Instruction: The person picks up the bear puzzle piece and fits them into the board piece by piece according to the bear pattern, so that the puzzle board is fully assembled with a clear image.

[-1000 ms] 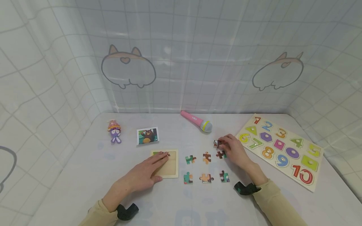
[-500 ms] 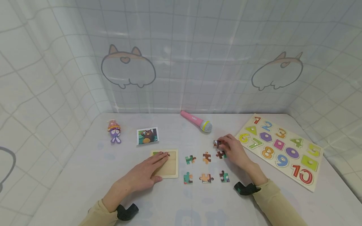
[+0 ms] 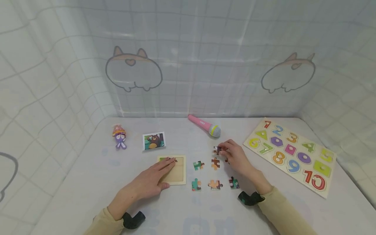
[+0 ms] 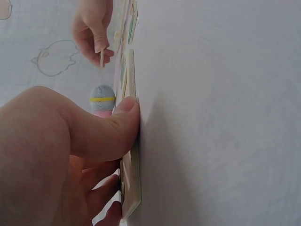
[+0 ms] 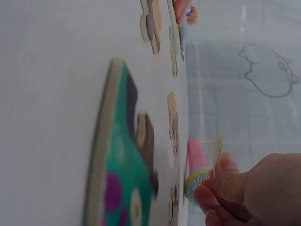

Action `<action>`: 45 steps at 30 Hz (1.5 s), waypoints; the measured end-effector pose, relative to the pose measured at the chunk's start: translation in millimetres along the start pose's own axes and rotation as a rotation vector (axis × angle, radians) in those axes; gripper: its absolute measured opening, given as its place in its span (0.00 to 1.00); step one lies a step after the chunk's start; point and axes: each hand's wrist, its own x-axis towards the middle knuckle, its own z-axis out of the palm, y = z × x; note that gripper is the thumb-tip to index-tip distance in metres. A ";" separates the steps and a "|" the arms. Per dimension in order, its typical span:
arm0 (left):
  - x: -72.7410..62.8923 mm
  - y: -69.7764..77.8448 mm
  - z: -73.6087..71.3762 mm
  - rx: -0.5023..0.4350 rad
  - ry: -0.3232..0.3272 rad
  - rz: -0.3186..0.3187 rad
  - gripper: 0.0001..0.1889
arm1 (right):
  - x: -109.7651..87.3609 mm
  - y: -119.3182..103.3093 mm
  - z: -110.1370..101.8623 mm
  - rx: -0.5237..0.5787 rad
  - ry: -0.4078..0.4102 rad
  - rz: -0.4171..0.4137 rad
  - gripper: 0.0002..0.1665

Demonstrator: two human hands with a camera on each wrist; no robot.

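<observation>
My left hand point(image 3: 145, 184) lies over a square wooden puzzle tray point(image 3: 184, 169), fingers extended across its upper left part. Its thumb point(image 4: 126, 117) touches the tray's edge in the left wrist view. Beneath the fingertips, green and brown bits of picture show inside the tray; the rest there is hidden. My right hand point(image 3: 236, 158) pinches a brown and white jigsaw piece point(image 3: 216, 150) between thumb and fingers, raised above the table in the right wrist view. Several jigsaw pieces point(image 3: 215, 185) lie in rows right of the tray, one partly hidden by the right hand.
A bear picture card point(image 3: 154, 141) lies behind the tray, with a purple doll point(image 3: 119, 138) to its left. Farther back is a pink toy microphone point(image 3: 204, 125). A wooden number board point(image 3: 289, 155) occupies the right side. Tiled-pattern sheeting point(image 3: 188, 65) rises behind the table.
The right hand has shifted a little to the left with the jigsaw piece pinched in it. The left hand stays on the tray.
</observation>
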 end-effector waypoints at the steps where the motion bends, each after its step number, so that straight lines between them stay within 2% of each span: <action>1: 0.3 -0.2 0.2 -0.002 0.000 -0.001 0.39 | 1.1 -2.9 1.7 0.001 0.003 0.004 0.13; 7: 0.6 -0.4 0.5 0.003 0.006 0.005 0.39 | 5.7 -19.8 12.9 0.032 -0.017 0.021 0.14; 14: 0.6 0.5 -0.8 -0.010 0.005 0.006 0.38 | 8.7 -40.4 30.0 0.058 -0.029 -0.034 0.13; 24: 0.1 0.9 -1.9 -0.009 0.005 0.006 0.38 | 14.8 -70.6 55.1 0.087 -0.092 -0.063 0.12; 37: -0.1 -1.8 -3.4 0.003 -0.001 0.005 0.38 | 24.5 -89.7 79.2 0.074 -0.129 -0.133 0.13; 45: 0.8 -2.0 -2.8 -0.009 0.008 0.017 0.38 | 27.1 -86.7 89.3 0.031 -0.125 -0.159 0.11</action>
